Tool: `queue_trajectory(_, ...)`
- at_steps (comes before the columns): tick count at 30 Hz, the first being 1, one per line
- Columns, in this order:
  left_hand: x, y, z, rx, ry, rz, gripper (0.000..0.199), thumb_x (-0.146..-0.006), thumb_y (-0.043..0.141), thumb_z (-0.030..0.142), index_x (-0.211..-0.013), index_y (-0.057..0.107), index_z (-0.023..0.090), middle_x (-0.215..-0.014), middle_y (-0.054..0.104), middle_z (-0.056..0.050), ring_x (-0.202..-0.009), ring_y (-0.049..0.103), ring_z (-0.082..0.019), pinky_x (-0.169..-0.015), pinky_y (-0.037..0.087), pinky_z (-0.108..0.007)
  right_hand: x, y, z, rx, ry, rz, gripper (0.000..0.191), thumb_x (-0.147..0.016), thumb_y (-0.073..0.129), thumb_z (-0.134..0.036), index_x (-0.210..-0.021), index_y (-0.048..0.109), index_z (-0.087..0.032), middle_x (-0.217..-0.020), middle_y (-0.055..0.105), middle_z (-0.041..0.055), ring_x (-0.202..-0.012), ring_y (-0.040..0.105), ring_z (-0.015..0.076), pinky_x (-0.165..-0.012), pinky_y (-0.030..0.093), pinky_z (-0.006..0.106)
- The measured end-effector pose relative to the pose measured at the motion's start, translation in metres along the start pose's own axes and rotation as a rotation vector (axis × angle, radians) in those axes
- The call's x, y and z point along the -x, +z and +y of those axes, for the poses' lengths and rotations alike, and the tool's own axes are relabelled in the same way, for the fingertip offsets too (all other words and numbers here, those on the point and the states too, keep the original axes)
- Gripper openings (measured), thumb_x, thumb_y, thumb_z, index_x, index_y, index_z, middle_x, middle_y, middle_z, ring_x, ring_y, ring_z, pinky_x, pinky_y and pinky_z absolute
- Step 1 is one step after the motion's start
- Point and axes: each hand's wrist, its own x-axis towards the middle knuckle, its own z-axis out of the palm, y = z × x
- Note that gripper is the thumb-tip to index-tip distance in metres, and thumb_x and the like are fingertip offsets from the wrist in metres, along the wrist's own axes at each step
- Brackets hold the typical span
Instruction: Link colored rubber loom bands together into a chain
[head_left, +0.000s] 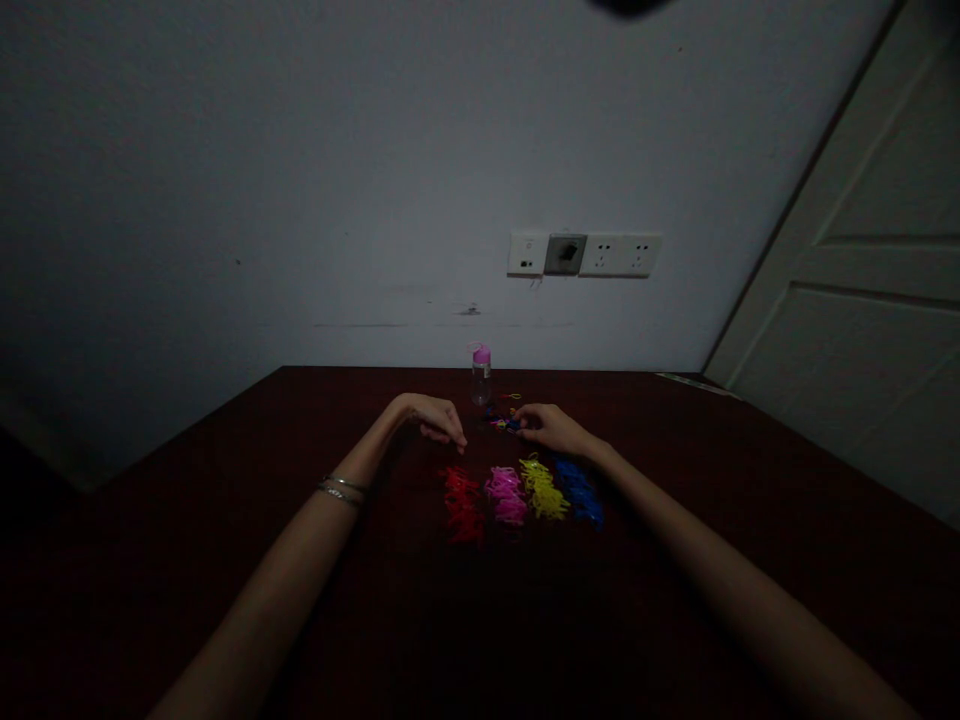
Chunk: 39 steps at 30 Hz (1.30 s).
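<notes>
My left hand (437,420) hangs bent at the wrist just beyond the red rubber bands (463,505). Its fingers are pressed together and point down; whatever is between them is too small to make out. My right hand (553,428) reaches in from the right, with thumb and fingertips closed around blue bands at the edge of a small mixed heap of rubber bands (501,424). Nearer to me lie separate piles of pink bands (507,496), yellow bands (544,488) and blue bands (579,492), side by side with the red ones.
Behind the mixed heap stands a clear bottle with a pink cap (481,375). The dark reddish table (360,620) meets a pale wall bearing sockets and switches (583,255). A panelled door (870,270) is at the right. The light is dim.
</notes>
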Motion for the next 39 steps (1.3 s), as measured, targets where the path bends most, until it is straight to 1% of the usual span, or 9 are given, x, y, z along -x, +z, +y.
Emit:
queue_trajectory(1,0.0,-0.002,0.001,-0.005,0.019,0.025,0.031,-0.058,0.067,0.042,-0.074,0.071,0.016,-0.04,0.042,0.001,-0.033,0.029,-0.005,-0.032,0.014,-0.019,0.0,0.003,-0.001,0.027,-0.002,0.017,0.027,-0.069,0.058,-0.026,-0.095,0.061,-0.018,-0.082,0.062,0.0022,-0.07,0.055,0.0123,-0.063,0.04,0.023)
queue_trajectory(7,-0.005,-0.008,-0.006,-0.017,0.135,0.318,0.032,-0.061,0.063,0.042,-0.073,0.069,0.013,-0.038,0.04,0.003,-0.033,0.029,-0.004,-0.034,0.019,-0.019,0.001,0.018,0.001,0.13,-0.012,0.073,0.026,-0.073,0.054,-0.024,-0.098,0.058,-0.02,-0.086,0.06,0.0028,-0.077,0.054,0.0139,-0.065,0.039,0.023)
queue_trajectory(12,-0.007,-0.007,-0.007,0.001,0.188,0.37,0.035,-0.063,0.061,0.043,-0.076,0.068,0.01,-0.039,0.04,0.004,-0.033,0.028,-0.004,-0.035,0.018,-0.019,0.001,0.019,0.003,0.101,-0.037,0.081,0.026,-0.072,0.05,-0.015,-0.096,0.058,-0.019,-0.083,0.06,0.0022,-0.073,0.054,0.0124,-0.064,0.038,0.022)
queue_trajectory(18,-0.012,-0.008,-0.007,-0.013,0.203,0.426,0.033,-0.065,0.059,0.04,-0.076,0.068,0.011,-0.04,0.039,0.004,-0.034,0.028,-0.004,-0.037,0.017,-0.019,0.0,0.016,0.005,0.033,-0.039,0.059,0.028,-0.07,0.049,-0.012,-0.096,0.058,-0.018,-0.077,0.059,0.0008,-0.066,0.053,0.0108,-0.06,0.038,0.02)
queue_trajectory(22,-0.023,-0.004,-0.005,-0.022,0.268,0.552,0.029,-0.064,0.058,0.034,-0.076,0.068,0.01,-0.044,0.045,0.003,-0.039,0.032,-0.005,-0.039,0.019,-0.019,-0.002,0.011,0.004,-0.052,-0.023,0.077,0.03,-0.069,0.048,-0.012,-0.098,0.057,-0.016,-0.073,0.06,0.0003,-0.063,0.052,0.01,-0.061,0.039,0.021)
queue_trajectory(26,-0.045,0.012,0.002,0.023,0.358,0.664,0.027,-0.063,0.059,0.03,-0.077,0.068,0.008,-0.053,0.052,0.001,-0.046,0.037,-0.006,-0.044,0.025,-0.019,-0.003,0.001,0.001,-0.156,-0.033,0.103,0.028,-0.069,0.047,-0.014,-0.096,0.058,-0.013,-0.072,0.059,0.0014,-0.064,0.053,0.0106,-0.062,0.041,0.023)
queue_trajectory(31,-0.068,0.035,0.014,0.041,0.412,0.643,0.036,-0.065,0.061,0.032,-0.093,0.065,0.009,-0.051,0.05,0.003,-0.044,0.035,-0.005,-0.043,0.024,-0.019,-0.002,-0.009,0.0,-0.268,-0.009,0.079,0.03,-0.067,0.048,-0.013,-0.096,0.056,-0.012,-0.073,0.059,0.0022,-0.063,0.053,0.0102,-0.06,0.043,0.023)
queue_trajectory(35,-0.07,0.043,0.021,0.054,0.419,0.624,0.032,-0.067,0.058,0.032,-0.088,0.065,0.008,-0.05,0.048,0.003,-0.044,0.036,-0.006,-0.043,0.025,-0.019,0.0,-0.011,-0.004,-0.344,0.061,0.002,0.031,-0.067,0.048,-0.013,-0.098,0.053,-0.013,-0.072,0.057,0.0015,-0.054,0.049,0.008,-0.05,0.042,0.021)
queue_trajectory(39,-0.072,0.044,0.02,0.051,0.412,0.624,0.029,-0.068,0.057,0.032,-0.08,0.066,0.008,-0.047,0.044,0.004,-0.042,0.034,-0.005,-0.042,0.023,-0.019,0.001,-0.01,-0.009,-0.39,0.063,-0.018,0.032,-0.066,0.048,-0.013,-0.097,0.052,-0.012,-0.072,0.056,0.0021,-0.055,0.049,0.0084,-0.049,0.044,0.022)
